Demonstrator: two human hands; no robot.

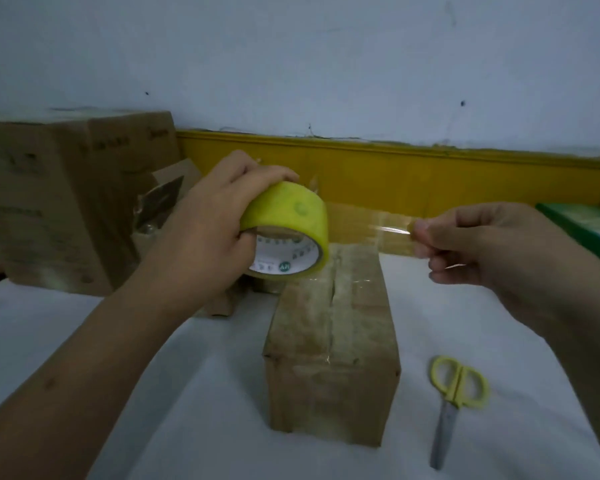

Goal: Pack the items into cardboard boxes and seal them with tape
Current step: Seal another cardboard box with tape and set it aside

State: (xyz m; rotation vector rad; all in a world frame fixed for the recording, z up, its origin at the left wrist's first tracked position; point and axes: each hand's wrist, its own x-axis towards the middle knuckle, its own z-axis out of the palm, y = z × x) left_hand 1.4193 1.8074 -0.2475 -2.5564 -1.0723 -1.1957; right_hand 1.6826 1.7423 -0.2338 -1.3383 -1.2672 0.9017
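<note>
A small closed cardboard box [333, 344] stands on the white table, its top flaps meeting along a centre seam with clear tape across it. Above its far end my left hand [208, 233] grips a yellow roll of tape [288, 226], thumb inside the core. A clear strip of tape [368, 226] stretches rightward from the roll. My right hand [478, 244] pinches the free end of that strip between thumb and fingers, held in the air above the box's right side.
Yellow-handled scissors [454, 396] lie on the table right of the box. A large cardboard carton [59, 202] stands at the back left with smaller cardboard pieces beside it. A green box [582, 226] sits at the right edge. A yellow board [430, 174] runs along the wall.
</note>
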